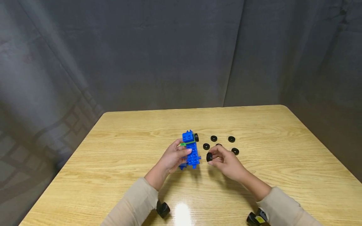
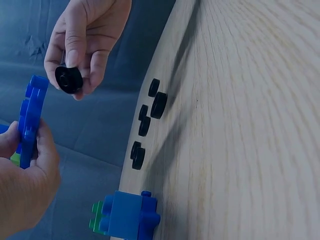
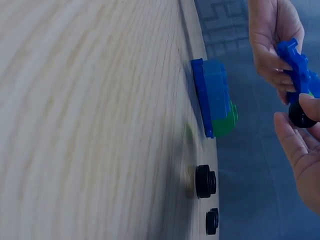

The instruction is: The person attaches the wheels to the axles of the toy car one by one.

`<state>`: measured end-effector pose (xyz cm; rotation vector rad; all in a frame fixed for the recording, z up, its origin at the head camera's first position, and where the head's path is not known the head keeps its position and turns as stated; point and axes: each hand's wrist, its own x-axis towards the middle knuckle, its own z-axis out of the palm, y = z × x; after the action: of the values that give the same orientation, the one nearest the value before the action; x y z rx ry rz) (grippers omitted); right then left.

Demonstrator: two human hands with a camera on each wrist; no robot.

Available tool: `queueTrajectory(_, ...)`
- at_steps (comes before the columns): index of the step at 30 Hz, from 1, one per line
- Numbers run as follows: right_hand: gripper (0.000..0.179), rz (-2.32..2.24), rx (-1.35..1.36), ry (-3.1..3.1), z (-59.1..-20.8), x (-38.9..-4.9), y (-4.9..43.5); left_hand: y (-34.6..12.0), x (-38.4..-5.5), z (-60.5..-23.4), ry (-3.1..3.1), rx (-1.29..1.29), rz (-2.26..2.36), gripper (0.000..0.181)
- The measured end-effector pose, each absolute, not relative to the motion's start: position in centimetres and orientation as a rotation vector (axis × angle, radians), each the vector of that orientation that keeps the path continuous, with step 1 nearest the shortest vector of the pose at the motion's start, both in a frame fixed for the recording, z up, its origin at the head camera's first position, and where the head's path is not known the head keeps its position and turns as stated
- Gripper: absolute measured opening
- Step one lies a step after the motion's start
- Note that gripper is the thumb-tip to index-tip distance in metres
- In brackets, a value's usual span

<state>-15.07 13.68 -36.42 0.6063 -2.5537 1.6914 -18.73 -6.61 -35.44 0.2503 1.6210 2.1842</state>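
My left hand (image 1: 172, 156) grips a blue toy-brick vehicle base (image 1: 193, 155) with studs on top, raised over the table. A green piece (image 1: 190, 142) crosses it near the far end, and one black wheel (image 1: 196, 137) sits on its right side there. Between thumb and fingers, my right hand (image 1: 227, 161) pinches another black toy wheel (image 1: 209, 157), just right of the base. In the left wrist view that wheel (image 2: 68, 80) shows its hub face. Partly hidden behind my left hand in the head view, a second blue brick assembly (image 2: 125, 215) with green bricks stands on the table.
Several loose black wheels (image 1: 231, 139) lie on the wooden table (image 1: 135, 131) beyond and beside my right hand. Black wrist devices (image 1: 163, 209) hang below both sleeves. Grey curtains (image 1: 169, 56) close off the back and sides.
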Motion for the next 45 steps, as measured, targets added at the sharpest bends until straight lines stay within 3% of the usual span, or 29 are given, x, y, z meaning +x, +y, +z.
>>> queueTrajectory(29,0.031,1.795,0.607,-2.516,-36.4,-15.0,12.4,-5.9,-18.7,-35.9,1.624,0.244,2.207,0.045)
queueTrajectory(45,0.030,1.780,0.549,-2.498,-36.5,-14.7,12.4,-5.9,-18.4,-35.9,1.699,0.231,2.134,0.057)
